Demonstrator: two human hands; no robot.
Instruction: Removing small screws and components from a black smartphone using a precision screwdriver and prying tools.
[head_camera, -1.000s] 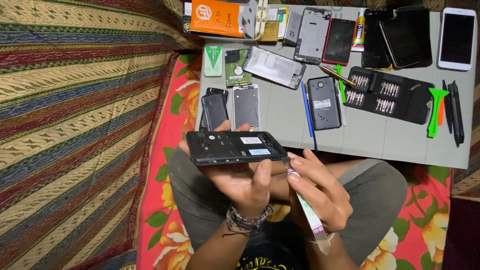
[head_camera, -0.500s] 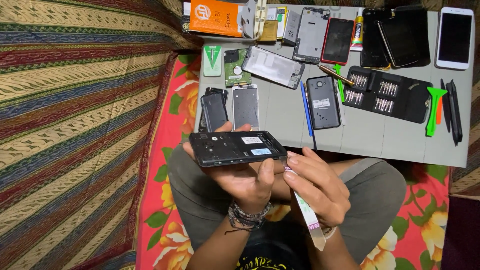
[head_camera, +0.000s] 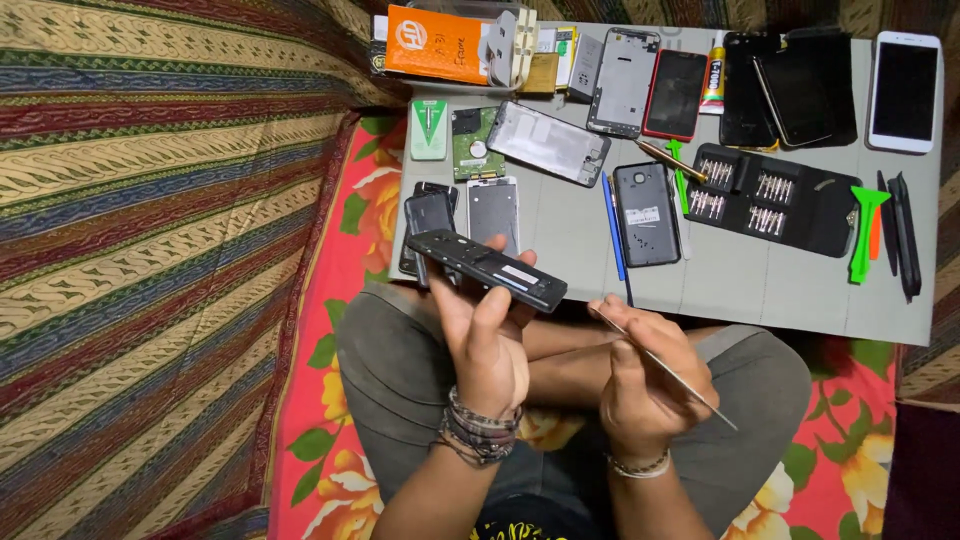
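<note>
My left hand (head_camera: 482, 330) holds an opened black phone (head_camera: 487, 270) above my lap, tilted with its right end lower and its inner side facing up. My right hand (head_camera: 640, 375) is closed around a thin metal pry tool (head_camera: 668, 370), whose tip points up and left toward the phone. The tool's tip is a short gap away from the phone's right end. Both hands hover just in front of the grey work board (head_camera: 760, 290).
The board carries several phones, back covers and frames, a black screwdriver bit case (head_camera: 770, 200), a green pry tool (head_camera: 864, 228), a blue pen (head_camera: 613, 228), a glue tube (head_camera: 714, 75) and an orange packet (head_camera: 438, 45). A striped cloth (head_camera: 150, 200) lies to the left.
The phone has tilted and shifted up and left in my left hand. My right hand has drawn back from it to the right, and the metal tool is now seen in its grip.
</note>
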